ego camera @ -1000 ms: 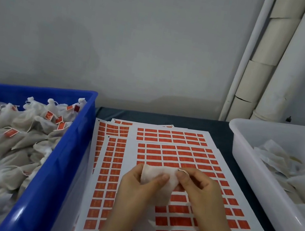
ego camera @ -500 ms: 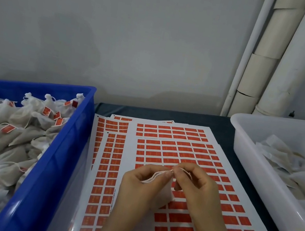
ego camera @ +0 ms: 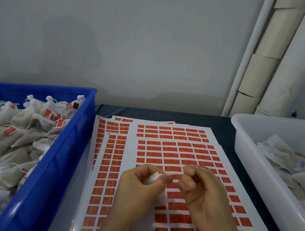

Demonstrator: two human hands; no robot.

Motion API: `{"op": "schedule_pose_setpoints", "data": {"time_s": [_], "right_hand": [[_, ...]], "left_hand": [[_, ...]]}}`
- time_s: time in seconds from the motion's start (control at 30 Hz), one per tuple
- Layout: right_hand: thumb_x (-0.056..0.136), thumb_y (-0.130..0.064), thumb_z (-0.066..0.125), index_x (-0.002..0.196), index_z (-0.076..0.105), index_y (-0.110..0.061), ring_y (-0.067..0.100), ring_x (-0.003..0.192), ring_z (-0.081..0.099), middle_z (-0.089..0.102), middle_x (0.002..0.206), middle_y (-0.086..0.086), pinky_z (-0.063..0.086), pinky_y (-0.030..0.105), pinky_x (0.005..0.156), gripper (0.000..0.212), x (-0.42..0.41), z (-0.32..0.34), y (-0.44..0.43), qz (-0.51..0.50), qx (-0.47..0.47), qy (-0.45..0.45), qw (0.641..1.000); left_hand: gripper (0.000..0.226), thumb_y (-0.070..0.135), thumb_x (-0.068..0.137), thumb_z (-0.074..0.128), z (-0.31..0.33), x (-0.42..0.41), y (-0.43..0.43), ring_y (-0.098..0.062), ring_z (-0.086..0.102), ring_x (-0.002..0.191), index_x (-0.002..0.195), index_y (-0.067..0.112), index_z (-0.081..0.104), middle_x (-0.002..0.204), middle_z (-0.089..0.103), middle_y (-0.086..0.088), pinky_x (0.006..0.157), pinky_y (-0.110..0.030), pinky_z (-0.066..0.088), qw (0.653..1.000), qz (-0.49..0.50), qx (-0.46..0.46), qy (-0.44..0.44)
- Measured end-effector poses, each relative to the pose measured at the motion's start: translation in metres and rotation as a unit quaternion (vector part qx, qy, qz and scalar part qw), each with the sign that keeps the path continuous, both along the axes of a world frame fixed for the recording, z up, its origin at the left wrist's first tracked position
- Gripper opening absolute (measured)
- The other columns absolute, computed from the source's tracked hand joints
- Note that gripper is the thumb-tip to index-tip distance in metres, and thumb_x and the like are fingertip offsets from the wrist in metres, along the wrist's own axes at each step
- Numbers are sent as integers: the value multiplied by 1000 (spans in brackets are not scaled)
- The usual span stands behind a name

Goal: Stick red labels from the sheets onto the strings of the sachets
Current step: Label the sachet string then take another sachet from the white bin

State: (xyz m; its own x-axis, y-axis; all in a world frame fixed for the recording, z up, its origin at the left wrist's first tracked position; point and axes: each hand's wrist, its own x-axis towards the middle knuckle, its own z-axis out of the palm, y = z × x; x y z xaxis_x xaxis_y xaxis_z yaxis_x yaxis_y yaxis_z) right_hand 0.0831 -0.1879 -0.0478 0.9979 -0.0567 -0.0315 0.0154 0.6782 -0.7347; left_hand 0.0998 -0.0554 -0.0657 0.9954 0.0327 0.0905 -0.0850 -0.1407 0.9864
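Observation:
My left hand (ego camera: 139,182) is closed around a small white sachet (ego camera: 154,177), most of it hidden in the fist. My right hand (ego camera: 199,186) pinches the sachet's thin string (ego camera: 174,175), which runs taut between the two hands. Both hands hover over the top sheet of red labels (ego camera: 176,158), which lies on a stack of similar sheets in the middle of the table. I see no label on this string.
A blue crate (ego camera: 63,152) on the left is heaped with white sachets, several bearing red labels. A white tub (ego camera: 257,160) on the right holds unlabelled sachets. A grey wall and white pipes (ego camera: 280,56) stand behind the dark table.
The sachet was spread flat between both hands; now the left hand has bunched it up and the right hand has drawn the string out to the right.

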Motion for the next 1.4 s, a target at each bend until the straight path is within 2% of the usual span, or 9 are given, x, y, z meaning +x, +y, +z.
{"op": "schedule_pose_setpoints", "data": {"time_s": [0.17,0.3,0.47,0.6,0.87,0.97,1.07,1.17,1.4], "right_hand": [[96,-13,42,69,52,-15,11,44,45,52,60,5,45,17,48,29,0,-5,-3,-68,-149,-35,986],[93,-33,45,84,48,-30,4,52,53,58,63,-12,44,11,52,10,-2,-14,3,-90,-437,-33,895],[92,-30,51,100,47,-46,-11,75,54,51,83,-31,42,2,62,19,-4,-20,14,-54,-611,-79,786],[90,-26,55,105,59,-32,-6,84,49,50,98,-21,38,-2,70,17,-1,-20,11,-92,-676,-85,726],[85,-25,62,73,47,-40,-4,86,51,45,94,-24,41,2,74,25,-2,-22,11,-172,-623,-131,752],[86,-24,60,74,50,-37,-9,85,53,56,79,-22,43,1,68,21,-4,-25,10,-146,-607,-132,770],[86,-29,59,77,51,-38,-9,79,58,61,71,-22,45,3,64,14,-4,-28,14,-118,-583,-122,794],[86,-29,60,75,50,-40,-2,69,57,59,70,-25,44,6,58,18,-4,-30,16,-105,-602,-132,781],[86,-31,60,75,48,-44,-11,73,54,55,67,-33,41,3,64,21,-3,-34,17,-81,-636,-140,754]], "left_hand": [[6,27,79,70,1,5,3,-5,67,73,74,28,67,74,70,16,48,-7,46,1000,-8,29,6],[20,24,78,73,0,-1,8,11,62,79,88,36,61,82,64,30,51,-6,46,998,-66,15,19],[24,16,80,72,-5,2,6,2,64,82,83,37,61,80,64,29,57,-7,50,997,-41,60,-15],[34,13,82,69,-7,1,5,5,63,82,95,36,47,84,60,24,53,-6,47,998,-34,58,-17],[37,16,77,74,-12,1,6,-3,47,94,67,41,49,93,45,32,77,-5,35,935,11,280,-219],[14,23,79,73,-13,1,8,-4,42,86,81,37,72,83,44,28,72,-8,32,920,23,333,-207],[17,32,88,59,-8,3,4,-5,56,73,78,30,71,67,59,17,53,-6,39,990,-15,143,3],[32,33,90,56,5,11,7,-11,44,47,65,14,60,49,52,3,46,-19,37,965,14,-119,233],[23,44,83,62,2,7,13,-11,59,66,70,27,71,64,65,8,53,-19,45,983,-29,-82,164]]}}
